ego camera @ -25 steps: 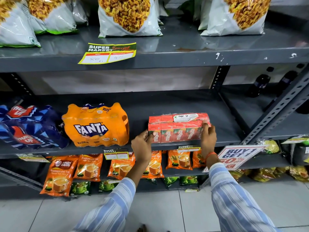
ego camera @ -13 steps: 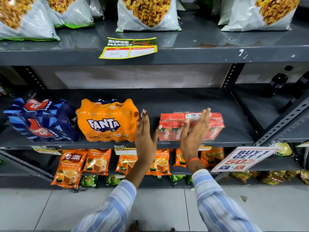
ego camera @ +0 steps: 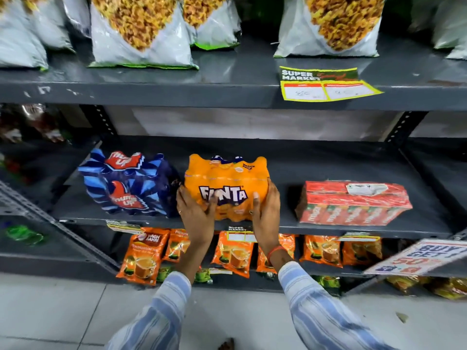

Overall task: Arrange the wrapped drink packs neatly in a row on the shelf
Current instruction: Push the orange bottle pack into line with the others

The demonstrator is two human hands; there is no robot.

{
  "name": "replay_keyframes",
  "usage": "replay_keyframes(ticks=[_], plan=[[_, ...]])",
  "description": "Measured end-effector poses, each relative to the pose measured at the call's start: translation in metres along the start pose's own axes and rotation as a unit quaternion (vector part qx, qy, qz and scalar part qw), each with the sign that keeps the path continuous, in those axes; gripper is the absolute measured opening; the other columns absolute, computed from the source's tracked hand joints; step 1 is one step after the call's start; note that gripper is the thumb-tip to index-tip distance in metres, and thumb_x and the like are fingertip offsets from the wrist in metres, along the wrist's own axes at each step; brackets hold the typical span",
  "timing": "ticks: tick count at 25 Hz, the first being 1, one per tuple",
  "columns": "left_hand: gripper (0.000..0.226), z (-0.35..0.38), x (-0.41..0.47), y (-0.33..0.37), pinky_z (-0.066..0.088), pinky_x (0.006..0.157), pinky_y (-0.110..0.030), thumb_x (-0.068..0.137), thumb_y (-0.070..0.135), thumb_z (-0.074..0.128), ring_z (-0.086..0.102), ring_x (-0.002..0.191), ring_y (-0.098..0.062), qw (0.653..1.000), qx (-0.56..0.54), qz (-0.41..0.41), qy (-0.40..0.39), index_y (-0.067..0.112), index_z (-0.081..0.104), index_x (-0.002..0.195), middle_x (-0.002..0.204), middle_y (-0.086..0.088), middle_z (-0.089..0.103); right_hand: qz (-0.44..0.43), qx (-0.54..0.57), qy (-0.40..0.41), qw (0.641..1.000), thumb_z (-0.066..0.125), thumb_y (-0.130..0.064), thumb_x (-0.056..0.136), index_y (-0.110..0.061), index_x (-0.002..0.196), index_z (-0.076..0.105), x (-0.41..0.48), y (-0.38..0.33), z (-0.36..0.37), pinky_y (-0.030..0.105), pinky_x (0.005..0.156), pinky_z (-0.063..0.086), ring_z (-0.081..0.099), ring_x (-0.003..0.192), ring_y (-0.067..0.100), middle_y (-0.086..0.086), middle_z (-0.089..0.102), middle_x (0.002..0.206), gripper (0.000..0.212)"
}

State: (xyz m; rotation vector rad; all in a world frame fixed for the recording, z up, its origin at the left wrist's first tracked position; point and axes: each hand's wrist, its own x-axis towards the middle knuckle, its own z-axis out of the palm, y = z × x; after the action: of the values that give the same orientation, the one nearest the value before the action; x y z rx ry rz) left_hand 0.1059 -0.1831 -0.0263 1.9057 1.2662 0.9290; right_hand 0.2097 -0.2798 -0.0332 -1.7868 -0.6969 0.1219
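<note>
Three wrapped drink packs stand on the middle grey shelf [ego camera: 252,227]. A blue Thums Up pack [ego camera: 126,183] is at the left. The orange Fanta pack [ego camera: 226,183] stands in the middle, touching the blue one. A red Maaza carton pack [ego camera: 353,205] lies at the right with a gap between it and the Fanta. My left hand [ego camera: 195,210] presses the Fanta pack's lower left front. My right hand [ego camera: 266,210] holds its right side. Both hands grip the pack between them.
Large snack bags [ego camera: 141,29] fill the top shelf above a yellow price tag [ego camera: 328,84]. Orange tea pouches [ego camera: 144,256] hang on the lower shelf. A slanted promo sign [ego camera: 424,256] sticks out at the right. Slotted metal braces [ego camera: 63,231] run at the left. Tiled floor lies below.
Both hands let go of the red carton pack, left it on the shelf, and moved left onto the Fanta pack. The camera view also shifted left.
</note>
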Motion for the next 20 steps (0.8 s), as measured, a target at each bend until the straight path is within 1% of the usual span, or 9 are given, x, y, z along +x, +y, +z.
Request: replay_keyframes(ticks=[3,4,8,12,14,16,17,18,20], plan=[[0.087,0.005,-0.006,0.009,0.032,0.108,-0.052,0.082,0.041,0.063,0.028,0.136,-0.043,1.000,-0.010,-0.013,0.007,-0.001,0.017,0.143,0.149,-0.026,0.026,-0.006,-0.002,0.014,1.000,0.033,-0.042,0.095,-0.014,0.143,0.030,0.001,0.006,-0.006,0.048,0.109,0.037,0.040,0.132,0.022,0.009,0.041,0.142,0.056],[0.088,0.008,-0.009,0.014,0.034,0.106,-0.052,0.082,0.042,0.063,0.030,0.134,-0.042,1.000,-0.017,-0.014,0.004,-0.001,0.018,0.143,0.147,-0.026,0.028,-0.006,-0.001,0.022,1.000,0.033,-0.041,0.096,-0.015,0.142,0.030,0.003,0.010,-0.011,0.048,0.109,0.037,0.040,0.132,0.022,0.009,0.042,0.142,0.054],[0.089,0.024,-0.027,0.031,0.039,0.103,-0.051,0.080,0.045,0.063,0.034,0.132,-0.041,0.999,-0.038,0.002,-0.003,-0.002,0.019,0.142,0.145,-0.025,0.030,-0.008,0.002,0.049,0.999,0.026,-0.060,0.090,-0.018,0.141,0.029,0.007,0.020,-0.034,0.047,0.107,0.040,0.041,0.130,0.018,0.007,0.041,0.141,0.066],[0.090,0.029,-0.031,0.036,0.040,0.104,-0.049,0.081,0.046,0.062,0.032,0.134,-0.040,0.999,-0.035,-0.015,-0.009,-0.001,0.017,0.143,0.147,-0.024,0.028,-0.005,0.005,0.046,0.999,0.024,-0.063,0.087,-0.017,0.143,0.027,0.006,0.022,-0.042,0.050,0.108,0.038,0.037,0.134,0.021,0.009,0.038,0.145,0.073],[0.093,0.026,-0.033,0.039,0.034,0.109,-0.046,0.081,0.048,0.059,0.025,0.140,-0.038,1.000,-0.027,-0.003,-0.006,0.000,0.012,0.145,0.152,-0.023,0.022,-0.001,-0.019,0.077,0.997,0.022,-0.062,0.088,-0.021,0.147,0.018,0.004,0.017,-0.039,0.050,0.115,0.027,0.024,0.143,0.021,0.010,0.027,0.154,0.072],[0.094,0.016,-0.029,0.039,0.021,0.116,-0.039,0.083,0.053,0.052,0.015,0.145,-0.032,0.999,-0.004,0.043,0.014,0.001,0.007,0.146,0.157,-0.021,0.013,-0.064,-0.078,0.121,0.988,0.022,-0.054,0.094,-0.021,0.150,0.008,-0.001,-0.001,-0.025,0.040,0.122,0.010,0.008,0.148,0.017,0.008,0.014,0.159,0.067],[0.092,0.009,-0.024,0.038,0.015,0.117,-0.038,0.084,0.055,0.047,0.010,0.146,-0.029,0.997,0.010,0.072,0.031,0.001,0.005,0.146,0.158,-0.020,0.010,-0.105,-0.094,0.127,0.982,0.024,-0.048,0.097,-0.019,0.150,0.007,-0.002,-0.012,-0.015,0.035,0.123,0.006,0.005,0.149,0.016,0.007,0.012,0.160,0.063],[0.090,0.002,-0.019,0.036,0.012,0.119,-0.038,0.085,0.057,0.042,0.007,0.146,-0.025,0.994,0.023,0.095,0.050,0.002,0.004,0.146,0.158,-0.019,0.009,-0.137,-0.092,0.119,0.979,0.027,-0.043,0.098,-0.019,0.150,0.006,-0.002,-0.024,-0.002,0.032,0.122,0.005,0.005,0.149,0.015,0.004,0.010,0.160,0.061],[0.088,-0.018,-0.002,0.025,0.009,0.120,-0.038,0.087,0.061,0.034,0.005,0.146,-0.022,0.990,0.038,0.109,0.083,0.005,0.002,0.147,0.158,-0.017,0.008,-0.170,-0.072,0.083,0.979,0.030,-0.038,0.098,-0.021,0.150,0.006,-0.005,-0.050,0.030,0.033,0.122,0.010,0.005,0.149,0.012,-0.004,0.007,0.159,0.059]])
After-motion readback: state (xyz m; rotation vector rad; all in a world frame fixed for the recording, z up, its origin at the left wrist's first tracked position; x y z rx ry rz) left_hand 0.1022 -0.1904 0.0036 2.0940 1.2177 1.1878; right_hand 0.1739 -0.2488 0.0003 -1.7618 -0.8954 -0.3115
